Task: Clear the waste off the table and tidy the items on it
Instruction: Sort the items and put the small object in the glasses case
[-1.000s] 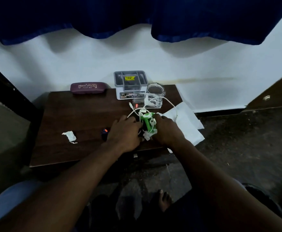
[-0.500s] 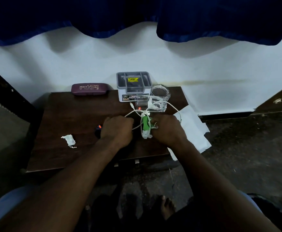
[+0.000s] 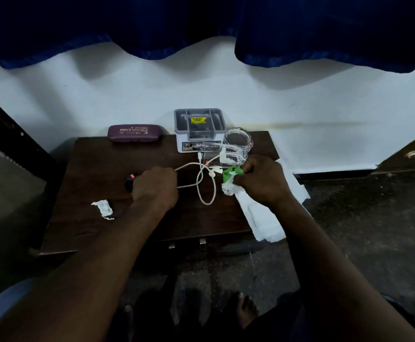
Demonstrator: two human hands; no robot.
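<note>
As we part waste from the cable (image 3: 198, 183), our right hand (image 3: 260, 180) pinches the green-and-white scraps (image 3: 230, 173), our left hand (image 3: 155, 187) gripping it steady.

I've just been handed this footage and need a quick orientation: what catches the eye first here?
Two hands work mid-table: the right hand pinches a green-and-white wad of waste, while the left hand grips a looping white cable. At the back edge of the table lie a maroon Prince Opticals spectacle case, a grey organiser tray and a clear jar; a crumpled white scrap sits front left.
</note>
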